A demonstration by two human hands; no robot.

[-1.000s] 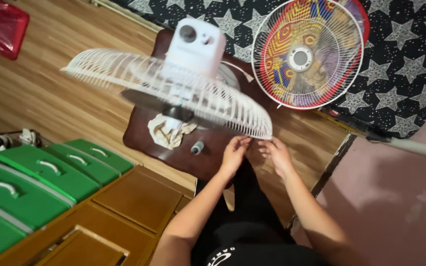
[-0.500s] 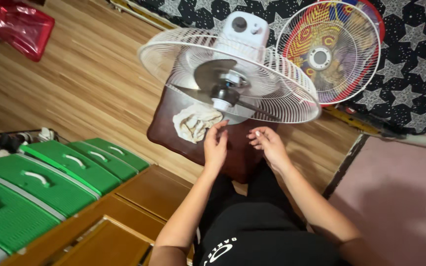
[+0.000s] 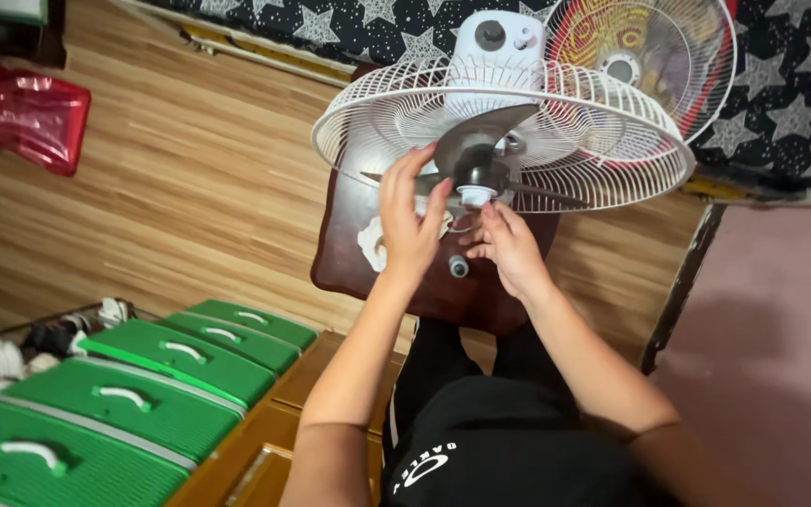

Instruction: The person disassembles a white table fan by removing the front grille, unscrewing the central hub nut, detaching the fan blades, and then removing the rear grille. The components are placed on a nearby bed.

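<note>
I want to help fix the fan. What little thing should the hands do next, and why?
Probably turn the white cap at the middle of the fan with the right hand. Its fingertips already touch that cap, while the left hand rests on a grey blade and can keep it from spinning. The front of the white cage is open.

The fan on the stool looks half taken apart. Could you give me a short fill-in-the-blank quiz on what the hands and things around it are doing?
1. The left hand rests on a grey fan ____.
2. The right hand has its fingertips at the white ____ in the middle of the blades.
3. The storage boxes beside the person have ____ lids.
4. The front grille lies behind the fan on a cloth patterned with ____.

Missing words: blade; hub cap; green; stars
</note>
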